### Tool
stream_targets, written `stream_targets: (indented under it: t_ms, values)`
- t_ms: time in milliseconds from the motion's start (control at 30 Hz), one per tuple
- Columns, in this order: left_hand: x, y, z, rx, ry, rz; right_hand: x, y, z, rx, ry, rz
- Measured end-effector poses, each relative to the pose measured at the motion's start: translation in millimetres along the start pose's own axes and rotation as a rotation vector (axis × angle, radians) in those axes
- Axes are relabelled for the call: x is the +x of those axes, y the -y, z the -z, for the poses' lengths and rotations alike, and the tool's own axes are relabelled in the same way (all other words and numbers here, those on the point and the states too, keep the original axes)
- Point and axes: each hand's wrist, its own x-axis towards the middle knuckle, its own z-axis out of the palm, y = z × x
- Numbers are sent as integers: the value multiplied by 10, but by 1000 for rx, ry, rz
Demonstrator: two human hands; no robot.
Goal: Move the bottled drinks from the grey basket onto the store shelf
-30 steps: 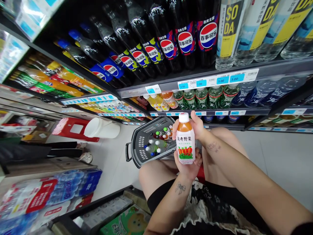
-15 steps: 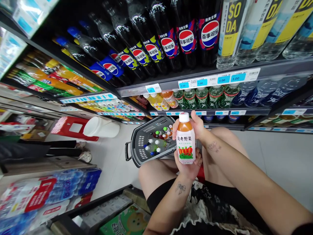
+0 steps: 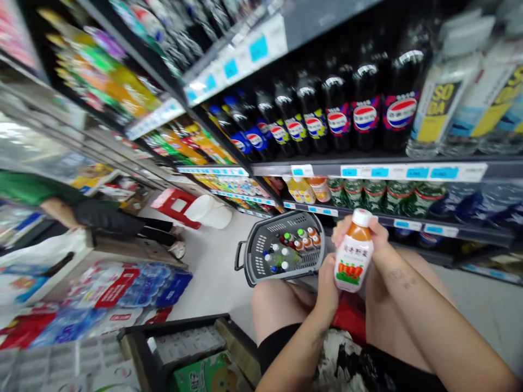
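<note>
- The drink bottle (image 3: 354, 253) is held off the floor to the right of the basket (image 3: 259, 261), apart from it in view, its white cap (image 3: 362, 216) uppermost and leaning slightly away to the right.
- It looks full of orange liquid almost to the shoulder, so expect fair weight for its size, with most of it low down.
- The wall is probably plastic with a little give; it should not be fragile, though the smooth printed label (image 3: 352, 264) might slip in damp fingers.
- Best hold: round the labelled body, or under the shoulder (the cap alone would make a poor handle).
- The left hand (image 3: 328, 280) grips the lower body on the side towards the basket, thumb upward; its other fingers seem hidden behind, and blur makes their exact placing uncertain.
- The right hand (image 3: 379, 235) is closed round the upper part, on the side away from the basket, fingertips apparently wrapping behind it to the basket side.
- Both forearms slope up from the lower edge of view and meet at the bottle.
</note>
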Motion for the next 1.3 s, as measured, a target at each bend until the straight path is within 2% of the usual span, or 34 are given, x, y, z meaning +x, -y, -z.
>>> stream_targets:
  t_ms: [67, 100, 167, 233, 333, 400, 467, 533, 600, 733, 833, 900, 967, 1033, 1100, 1200, 1300]
  values:
    - [25, -177, 97, 307, 112, -278, -18, -11, 13, -5, -35, -2]
    - [28, -262, 141, 464, 163, -369, -18, -34, 17, -8, -58, -36]
    - [32, -384, 205, 704, 206, -411, -3, -111, 15, -20, -111, -60]
    - [59, -424, 225, 815, 181, -365, 27, -202, 0, -55, -132, -92]
    - [151, -387, 178, 734, 146, -338, 95, -285, -37, -7, -120, -145]
    - [236, -383, 111, 600, 109, -387, 159, -278, -50, 107, -176, -130]
    - [338, -467, 27, 481, 76, -459, 239, -237, -37, 218, -256, -76]
    - [446, -690, -71, 408, 55, -535, 321, -194, 9, 287, -310, -26]
    - [532, -1073, -200, 351, 35, -622, 388, -178, 82, 317, -327, -16]
    - [529, -2173, -625, 163, -38, -953, 473, -244, 250, 333, -301, -71]
    - [434, -3009, -1109, 54, 24, -1095, 523, -315, 345, 337, -307, -121]
    - [414, -3461, -1474, 87, 91, -1167, 555, -337, 369, 328, -292, -129]
    - [470, -3797, -1832, 246, 121, -1240, 584, -338, 352, 325, -259, -114]
    - [604, -4015, -2159, 445, 115, -1297, 610, -336, 306, 336, -232, -97]
    - [793, -4125, -2444, 609, 81, -1315, 640, -356, 261, 355, -210, -94]
    - [1107, -4153, -2804, 821, 4, -1270, 697, -443, 253, 367, -181, -125]
    - [1395, -4126, -3115, 987, -73, -1126, 758, -532, 326, 355, -132, -165]
